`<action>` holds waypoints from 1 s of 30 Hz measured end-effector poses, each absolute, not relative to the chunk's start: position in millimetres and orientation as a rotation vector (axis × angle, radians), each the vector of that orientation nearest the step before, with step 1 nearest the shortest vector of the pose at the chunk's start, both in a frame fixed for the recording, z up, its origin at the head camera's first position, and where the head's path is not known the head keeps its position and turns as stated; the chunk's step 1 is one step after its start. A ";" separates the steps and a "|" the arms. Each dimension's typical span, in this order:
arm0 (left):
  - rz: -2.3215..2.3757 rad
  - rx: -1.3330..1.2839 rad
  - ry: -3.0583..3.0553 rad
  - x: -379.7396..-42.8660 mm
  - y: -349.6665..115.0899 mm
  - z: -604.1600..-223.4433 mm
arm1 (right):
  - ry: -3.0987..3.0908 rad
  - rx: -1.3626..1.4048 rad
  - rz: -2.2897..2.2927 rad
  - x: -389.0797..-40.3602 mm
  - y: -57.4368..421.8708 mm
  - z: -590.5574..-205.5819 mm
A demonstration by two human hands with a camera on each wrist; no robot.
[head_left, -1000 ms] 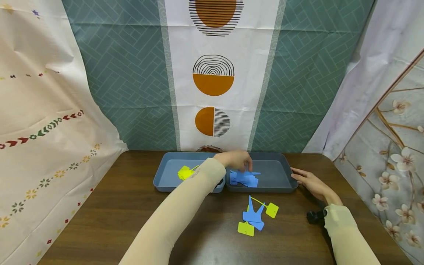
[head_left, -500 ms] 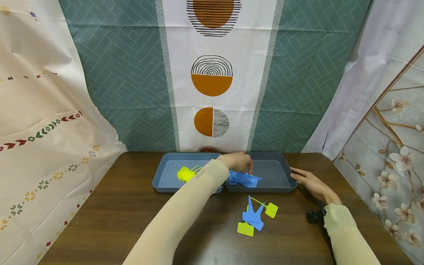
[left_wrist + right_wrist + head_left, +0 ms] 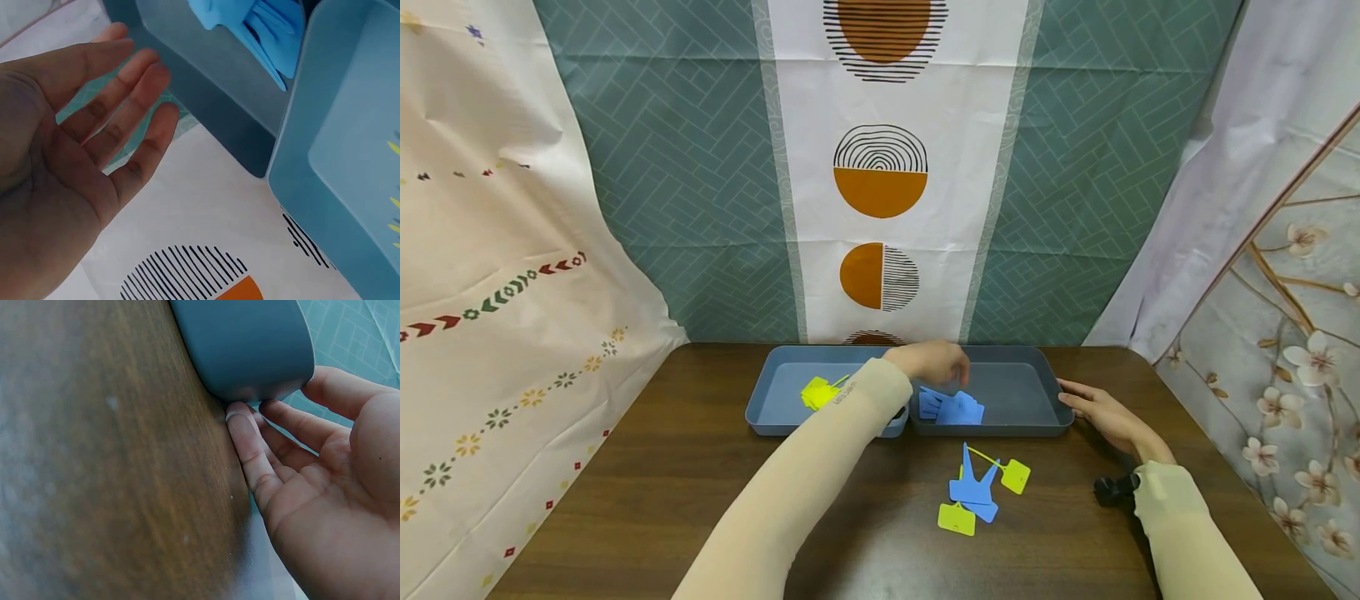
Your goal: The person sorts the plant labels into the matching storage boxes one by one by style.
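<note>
My left hand (image 3: 931,363) hovers above the back-left part of the dark grey tray (image 3: 1018,400). In the left wrist view its fingers (image 3: 147,125) are apart and gently bent, holding nothing. Just below it, blue T-shaped plant labels (image 3: 961,409) lie in a loose pile at the tray's left end; their pointed stems show in the left wrist view. My right hand (image 3: 1101,417) rests against the tray's right end. In the right wrist view, its extended fingertips (image 3: 240,419) touch the tray's outer wall near the tabletop.
A blue-grey tray (image 3: 760,400) stands directly left, with yellow tags (image 3: 820,393) in it, partly behind my left sleeve. In front of the trays, more blue labels (image 3: 972,488) and yellow tags (image 3: 957,518) overlap on the wooden table (image 3: 700,467). A patterned cloth (image 3: 700,208) hangs behind.
My left hand dipped to the blue labels, then rose off them. The label stem that pointed right no longer shows, and the pile looks tighter. My right hand has stayed at the tray's end.
</note>
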State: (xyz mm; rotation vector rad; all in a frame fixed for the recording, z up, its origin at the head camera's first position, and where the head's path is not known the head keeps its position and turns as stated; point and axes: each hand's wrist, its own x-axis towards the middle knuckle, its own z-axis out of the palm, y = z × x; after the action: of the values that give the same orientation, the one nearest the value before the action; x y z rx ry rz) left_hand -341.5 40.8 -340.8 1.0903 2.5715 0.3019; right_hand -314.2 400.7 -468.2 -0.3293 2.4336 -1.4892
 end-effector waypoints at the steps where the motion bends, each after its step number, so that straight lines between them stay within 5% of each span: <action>1: 0.309 1.100 2.564 -341.4 40.3 -339.9 | 2.435 -0.329 -1.486 -314.3 400.6 -468.2; 30: 0.873 1.230 2.423 -300.6 -4.6 -372.8 | 2.428 -0.316 -1.487 -313.9 398.7 -467.3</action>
State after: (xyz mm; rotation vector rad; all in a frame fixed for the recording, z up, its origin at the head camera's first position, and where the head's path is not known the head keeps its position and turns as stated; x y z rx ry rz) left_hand -300.6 -4.6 -372.8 1.2303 2.4225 0.8729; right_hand -313.9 398.7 -467.3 -0.3161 2.4279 -1.4870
